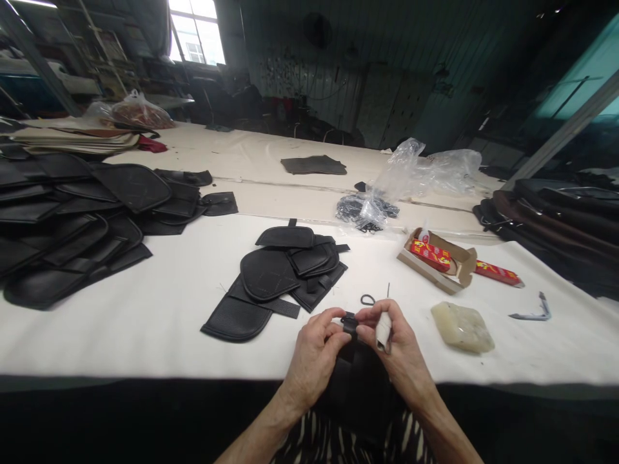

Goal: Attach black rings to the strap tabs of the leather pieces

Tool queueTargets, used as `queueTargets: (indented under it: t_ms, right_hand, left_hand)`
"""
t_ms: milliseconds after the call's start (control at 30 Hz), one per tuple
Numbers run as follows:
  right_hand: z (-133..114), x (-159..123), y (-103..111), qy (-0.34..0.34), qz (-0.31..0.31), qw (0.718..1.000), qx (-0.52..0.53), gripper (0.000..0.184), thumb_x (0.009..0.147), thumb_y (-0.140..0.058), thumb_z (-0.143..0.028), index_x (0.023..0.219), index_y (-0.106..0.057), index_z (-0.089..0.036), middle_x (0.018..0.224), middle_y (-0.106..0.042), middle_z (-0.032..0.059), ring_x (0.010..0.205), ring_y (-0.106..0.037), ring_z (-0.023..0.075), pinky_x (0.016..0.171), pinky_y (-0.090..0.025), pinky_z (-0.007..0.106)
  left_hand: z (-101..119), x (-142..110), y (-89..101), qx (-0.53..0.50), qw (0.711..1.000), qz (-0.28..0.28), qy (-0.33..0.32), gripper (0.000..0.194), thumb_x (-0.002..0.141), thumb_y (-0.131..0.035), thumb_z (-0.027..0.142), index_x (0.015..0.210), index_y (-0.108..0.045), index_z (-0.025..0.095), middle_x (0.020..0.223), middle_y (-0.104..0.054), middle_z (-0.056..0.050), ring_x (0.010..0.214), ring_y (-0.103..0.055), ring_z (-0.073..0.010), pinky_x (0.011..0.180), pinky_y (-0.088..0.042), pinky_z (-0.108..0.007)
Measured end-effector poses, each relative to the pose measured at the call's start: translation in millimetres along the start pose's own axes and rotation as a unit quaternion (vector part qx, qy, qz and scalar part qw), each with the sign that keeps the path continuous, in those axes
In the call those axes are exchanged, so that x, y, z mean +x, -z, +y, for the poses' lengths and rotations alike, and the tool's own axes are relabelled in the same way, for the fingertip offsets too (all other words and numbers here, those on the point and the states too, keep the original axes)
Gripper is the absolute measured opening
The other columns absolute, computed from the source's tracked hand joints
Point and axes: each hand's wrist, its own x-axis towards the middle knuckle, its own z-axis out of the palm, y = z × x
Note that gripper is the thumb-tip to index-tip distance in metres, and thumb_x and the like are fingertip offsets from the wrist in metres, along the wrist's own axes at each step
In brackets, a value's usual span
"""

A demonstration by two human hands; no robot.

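My left hand [316,351] and my right hand [391,341] meet at the table's near edge, both pinching a small black leather piece [349,322] that hangs down between them toward my lap. A white wrap covers my right forefinger, and a thin needle [388,290] sticks up from that hand. A small black metal ring [367,299] lies on the table just beyond my fingers. A small pile of cut black leather pieces [280,274] sits further in, slightly to the left.
A big heap of black leather pieces [72,219] fills the left. To the right lie a pale wax block [463,327], an open cardboard box with red packs [435,258], a metal tool [532,312], a plastic bag of black rings [367,209], and dark bags [556,219].
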Motion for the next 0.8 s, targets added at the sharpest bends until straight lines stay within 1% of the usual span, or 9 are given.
queueTargets:
  t_ms: [67,167,267,367,500,567,633,733,800]
  right_hand:
    - [1.6,0.0,-1.2,0.003,-0.007,1.0,-0.002,0.023,0.079,-0.063,-0.035,0.087,-0.047,-0.022,0.085,-0.06,-0.0003,0.075,-0.057,0.0158,0.068,-0.046,0.028]
    - [1.4,-1.3,-2.5,0.018,0.005,1.0,-0.013,0.02,0.079,-0.063,-0.033,0.087,-0.048,-0.022,0.082,-0.059,-0.0017,0.072,-0.057,0.0143,0.067,-0.046,0.026]
    - [0.5,-4.3,-3.2,0.053,0.02,0.998,-0.026,0.016,0.081,-0.06,-0.03,0.09,-0.049,-0.022,0.084,-0.059,-0.0005,0.074,-0.057,0.0148,0.068,-0.047,0.026]
    - [1.9,-8.5,-5.1,0.098,0.027,0.993,-0.067,0.012,0.083,-0.057,-0.026,0.093,-0.05,-0.023,0.086,-0.059,0.0003,0.077,-0.058,0.0158,0.067,-0.047,0.027]
    - [3.0,-13.7,-8.4,0.132,0.021,0.985,-0.109,0.011,0.085,-0.054,-0.022,0.095,-0.051,-0.024,0.089,-0.061,0.0004,0.082,-0.059,0.0161,0.069,-0.046,0.026]
    - [1.4,-15.6,-9.1,0.121,0.013,0.988,-0.098,0.008,0.085,-0.054,-0.025,0.093,-0.051,-0.023,0.088,-0.061,0.0005,0.082,-0.059,0.0165,0.068,-0.046,0.026]
    - [-0.6,-17.3,-9.1,0.091,0.017,0.993,-0.079,0.009,0.085,-0.054,-0.029,0.09,-0.05,-0.023,0.085,-0.061,0.0005,0.078,-0.059,0.0164,0.066,-0.046,0.026]
    - [-1.7,-19.9,-9.1,0.042,0.081,0.994,-0.058,0.016,0.083,-0.058,-0.034,0.088,-0.049,-0.022,0.086,-0.06,0.0012,0.078,-0.058,0.0172,0.068,-0.046,0.028]
    - [-1.5,-21.3,-10.3,0.01,0.108,0.993,-0.043,0.021,0.08,-0.061,-0.036,0.091,-0.049,-0.022,0.086,-0.059,0.0011,0.076,-0.057,0.0173,0.067,-0.046,0.029]
  left_hand:
    - [0.0,-0.3,0.3,-0.001,1.0,-0.003,-0.003,0.024,0.075,-0.057,0.024,0.098,-0.062,0.019,0.062,-0.059,0.002,0.064,-0.053,-0.0168,0.067,-0.04,-0.026]
    - [1.1,-0.4,0.6,-0.004,1.0,-0.009,-0.003,0.022,0.076,-0.056,0.024,0.097,-0.06,0.02,0.06,-0.058,0.003,0.061,-0.051,-0.0155,0.064,-0.038,-0.025]
    - [2.3,-0.1,0.7,-0.004,1.0,-0.019,0.0,0.019,0.076,-0.055,0.023,0.095,-0.058,0.02,0.059,-0.055,0.005,0.058,-0.047,-0.0139,0.062,-0.037,-0.024]
    - [3.1,0.1,0.7,-0.005,1.0,-0.025,0.001,0.012,0.077,-0.054,0.021,0.09,-0.056,0.02,0.055,-0.048,0.007,0.055,-0.042,-0.0119,0.06,-0.034,-0.023]
    - [3.6,0.1,0.3,-0.03,0.999,-0.016,0.001,0.007,0.078,-0.052,0.018,0.085,-0.053,0.02,0.053,-0.041,0.009,0.053,-0.037,-0.0104,0.057,-0.032,-0.021]
    - [3.3,-0.1,-0.2,-0.04,0.999,-0.009,0.004,0.009,0.078,-0.053,0.019,0.086,-0.054,0.02,0.051,-0.038,0.009,0.052,-0.035,-0.0102,0.055,-0.031,-0.021]
    - [2.4,-0.5,-0.8,-0.037,0.999,-0.005,0.002,0.01,0.078,-0.053,0.02,0.086,-0.058,0.02,0.052,-0.042,0.008,0.052,-0.038,-0.0108,0.055,-0.032,-0.022]
    - [1.0,-1.8,-2.0,-0.024,1.0,0.003,-0.011,0.009,0.077,-0.053,0.021,0.08,-0.062,0.018,0.061,-0.056,0.002,0.057,-0.048,-0.0132,0.057,-0.036,-0.023]
    - [1.0,-2.7,-2.5,-0.018,1.0,0.009,-0.013,0.01,0.077,-0.053,0.021,0.078,-0.063,0.019,0.066,-0.06,0.0,0.06,-0.052,-0.0146,0.058,-0.038,-0.023]
